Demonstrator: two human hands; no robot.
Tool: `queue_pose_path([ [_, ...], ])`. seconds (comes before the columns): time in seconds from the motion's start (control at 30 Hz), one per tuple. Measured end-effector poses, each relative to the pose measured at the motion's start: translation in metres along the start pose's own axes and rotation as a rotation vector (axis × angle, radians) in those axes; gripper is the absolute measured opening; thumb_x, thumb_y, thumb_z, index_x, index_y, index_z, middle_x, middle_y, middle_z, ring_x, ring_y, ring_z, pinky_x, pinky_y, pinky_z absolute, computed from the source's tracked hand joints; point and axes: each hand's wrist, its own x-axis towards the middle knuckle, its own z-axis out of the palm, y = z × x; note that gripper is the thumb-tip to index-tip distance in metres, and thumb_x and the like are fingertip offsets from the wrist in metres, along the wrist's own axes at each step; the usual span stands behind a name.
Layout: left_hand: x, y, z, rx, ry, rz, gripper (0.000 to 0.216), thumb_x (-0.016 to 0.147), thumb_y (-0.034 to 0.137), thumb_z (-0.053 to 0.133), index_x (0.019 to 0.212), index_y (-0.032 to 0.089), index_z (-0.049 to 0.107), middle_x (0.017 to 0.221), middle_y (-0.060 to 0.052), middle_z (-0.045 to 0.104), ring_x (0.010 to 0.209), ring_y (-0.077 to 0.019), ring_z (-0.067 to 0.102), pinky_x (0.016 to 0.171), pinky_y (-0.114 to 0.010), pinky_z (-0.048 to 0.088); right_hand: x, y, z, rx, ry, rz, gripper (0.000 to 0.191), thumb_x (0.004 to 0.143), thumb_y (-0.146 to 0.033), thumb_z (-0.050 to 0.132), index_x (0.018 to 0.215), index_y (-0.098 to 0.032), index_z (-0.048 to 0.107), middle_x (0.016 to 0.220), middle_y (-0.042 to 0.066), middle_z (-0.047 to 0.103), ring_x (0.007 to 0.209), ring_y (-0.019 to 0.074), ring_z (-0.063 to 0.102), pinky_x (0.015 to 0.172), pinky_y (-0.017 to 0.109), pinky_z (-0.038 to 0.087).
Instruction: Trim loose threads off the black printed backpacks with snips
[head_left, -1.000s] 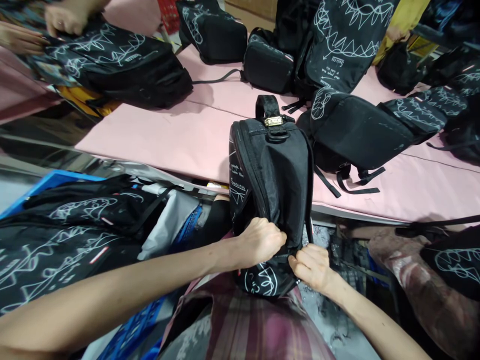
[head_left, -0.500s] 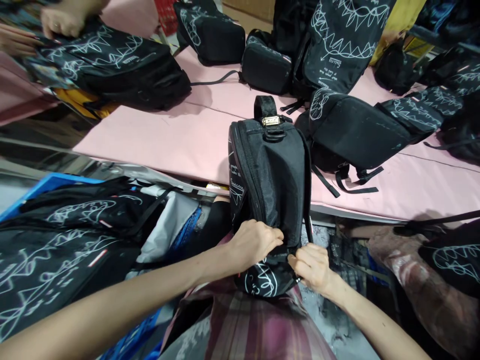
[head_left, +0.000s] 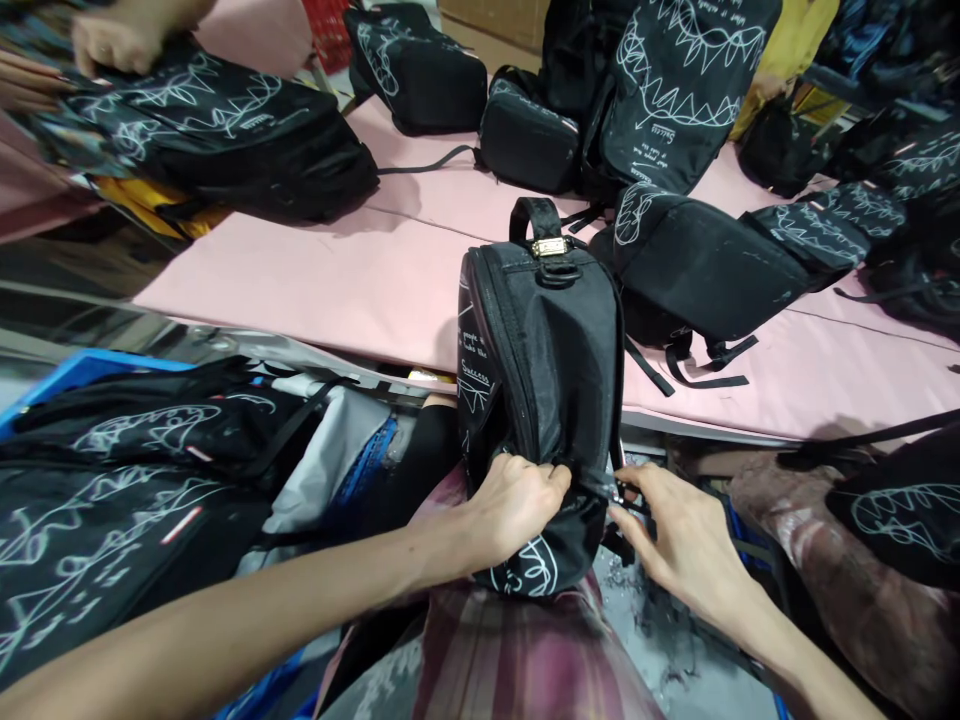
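Note:
A black backpack (head_left: 562, 350) with white scribbles and lettering stands upright in front of me, its side panel facing me. It has a top loop handle with a gold-coloured metal tag, and its base rests against my checked clothing. My left hand (head_left: 521, 505) is closed on the fabric low on that side panel; what lies under its fingers is hidden. At the lower right edge of the bag, my right hand (head_left: 679, 525) has thumb and fingers around the end of a short dark strap (head_left: 596, 482), which runs across toward my left hand.
Several similar black backpacks (head_left: 705, 265) lie on the pink table (head_left: 315, 290). More bags (head_left: 97, 540) fill a blue crate (head_left: 90, 370) at the left. Another person's hand (head_left: 116, 40) rests on a bag at the upper left. A covered arm or leg (head_left: 810, 540) shows at right.
My right hand has moved slightly right and opened from a fist to a thumb-and-finger hold, with the short strap now showing. My left hand has stayed at the bag's side.

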Motion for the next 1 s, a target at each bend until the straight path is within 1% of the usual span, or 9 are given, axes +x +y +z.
queue_pose_path([
  [0.07, 0.001, 0.002, 0.004, 0.016, -0.009, -0.013, 0.013, 0.084, 0.009, 0.042, 0.079, 0.015, 0.052, 0.069, -0.004, 0.064, 0.057, -0.0191, 0.062, 0.049, -0.026, 0.041, 0.002, -0.004, -0.004, -0.050, -0.036, 0.017, 0.017, 0.087, -0.031, 0.050, 0.093, -0.018, 0.059, 0.080, 0.004, 0.065, 0.069, 0.0170, 0.062, 0.059, 0.026, 0.043],
  [0.13, 0.001, 0.004, 0.005, 0.019, -0.036, -0.019, 0.014, 0.082, 0.005, 0.041, 0.081, 0.014, 0.051, 0.072, -0.004, 0.063, 0.059, -0.0188, 0.062, 0.050, -0.026, 0.042, 0.006, -0.009, -0.005, -0.097, -0.079, 0.036, 0.015, 0.085, -0.031, 0.052, 0.088, -0.019, 0.062, 0.075, 0.003, 0.066, 0.066, 0.0164, 0.063, 0.057, 0.025, 0.041],
  [0.23, -0.001, 0.007, 0.002, 0.023, -0.066, -0.013, 0.019, 0.079, 0.000, 0.038, 0.083, 0.014, 0.051, 0.073, -0.005, 0.062, 0.062, -0.0194, 0.062, 0.054, -0.028, 0.045, 0.016, -0.017, -0.007, -0.181, -0.219, 0.070, 0.012, 0.082, -0.028, 0.054, 0.082, -0.020, 0.063, 0.073, 0.002, 0.066, 0.064, 0.0158, 0.062, 0.053, 0.024, 0.035],
  [0.3, -0.003, 0.009, -0.001, 0.027, -0.080, -0.009, 0.020, 0.080, 0.000, 0.036, 0.083, 0.014, 0.050, 0.073, -0.005, 0.062, 0.064, -0.0212, 0.062, 0.055, -0.031, 0.047, 0.022, -0.023, -0.010, -0.234, -0.312, 0.081, 0.013, 0.082, -0.027, 0.053, 0.076, -0.020, 0.063, 0.071, 0.001, 0.065, 0.061, 0.0155, 0.062, 0.050, 0.024, 0.030],
  [0.37, -0.004, 0.011, -0.003, 0.027, -0.088, -0.009, 0.019, 0.081, 0.002, 0.035, 0.082, 0.014, 0.050, 0.074, -0.006, 0.061, 0.066, -0.0229, 0.063, 0.058, -0.034, 0.048, 0.028, -0.028, -0.012, -0.278, -0.354, 0.078, 0.016, 0.083, -0.027, 0.052, 0.072, -0.019, 0.061, 0.069, 0.002, 0.065, 0.060, 0.0160, 0.061, 0.048, 0.025, 0.026],
  [0.57, -0.008, 0.010, -0.003, 0.017, -0.068, 0.011, 0.017, 0.081, 0.001, 0.036, 0.085, 0.013, 0.048, 0.079, -0.008, 0.061, 0.071, -0.0254, 0.063, 0.060, -0.037, 0.049, 0.034, -0.036, -0.012, -0.334, -0.388, 0.070, 0.015, 0.083, -0.026, 0.052, 0.072, -0.019, 0.060, 0.070, 0.002, 0.065, 0.061, 0.0169, 0.061, 0.048, 0.027, 0.022],
  [0.7, -0.011, 0.008, -0.004, -0.006, -0.071, 0.032, 0.019, 0.079, -0.001, 0.036, 0.085, 0.013, 0.046, 0.079, -0.008, 0.060, 0.072, -0.0257, 0.063, 0.060, -0.037, 0.049, 0.032, -0.036, -0.011, -0.322, -0.349, 0.109, 0.013, 0.083, -0.028, 0.052, 0.075, -0.021, 0.060, 0.073, 0.000, 0.065, 0.062, 0.0159, 0.061, 0.049, 0.027, 0.022],
  [0.83, -0.012, 0.007, -0.008, 0.005, -0.058, 0.052, 0.022, 0.076, -0.004, 0.036, 0.085, 0.013, 0.045, 0.079, -0.009, 0.059, 0.073, -0.0262, 0.063, 0.060, -0.037, 0.049, 0.032, -0.040, -0.009, -0.325, -0.375, 0.105, 0.012, 0.083, -0.027, 0.053, 0.075, -0.020, 0.059, 0.072, 0.001, 0.064, 0.063, 0.0166, 0.061, 0.049, 0.027, 0.023],
  [1.0, -0.015, 0.006, -0.015, 0.038, -0.103, 0.077, 0.021, 0.076, -0.005, 0.037, 0.085, 0.012, 0.046, 0.079, -0.010, 0.059, 0.073, -0.0250, 0.063, 0.060, -0.034, 0.049, 0.035, -0.047, -0.008, -0.341, -0.381, 0.115, 0.013, 0.083, -0.025, 0.051, 0.074, -0.020, 0.058, 0.071, 0.002, 0.063, 0.062, 0.0174, 0.061, 0.050, 0.028, 0.023],
])
